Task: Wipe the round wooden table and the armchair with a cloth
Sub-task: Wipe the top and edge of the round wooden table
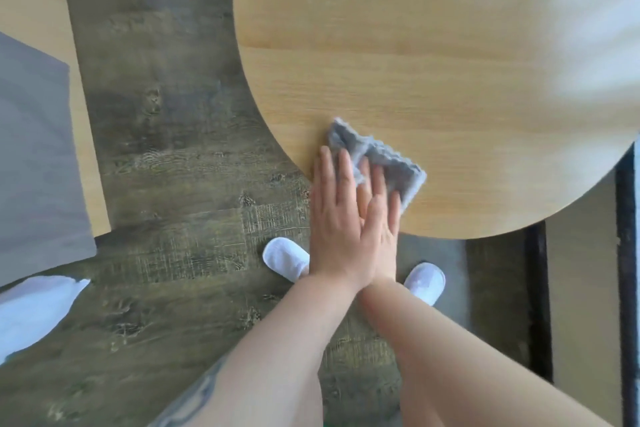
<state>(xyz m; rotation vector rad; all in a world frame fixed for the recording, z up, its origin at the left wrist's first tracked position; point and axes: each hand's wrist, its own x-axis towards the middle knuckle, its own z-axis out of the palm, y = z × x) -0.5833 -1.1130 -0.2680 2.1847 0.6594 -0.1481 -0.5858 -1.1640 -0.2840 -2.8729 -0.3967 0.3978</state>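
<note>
Two flat hands, left hand (337,218) over right hand (381,222), one grey cloth (381,156), one table (433,62)

table (398,55) — pale honey woodgrain | cloth (381,156) — grey | slippers (285,258) white | floor (166,135) dark mottled brown

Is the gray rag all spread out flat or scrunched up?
Scrunched up. The cloth is bunched with folds and a raised corner on the table, pressed under flat fingers of both stacked hands.
</note>
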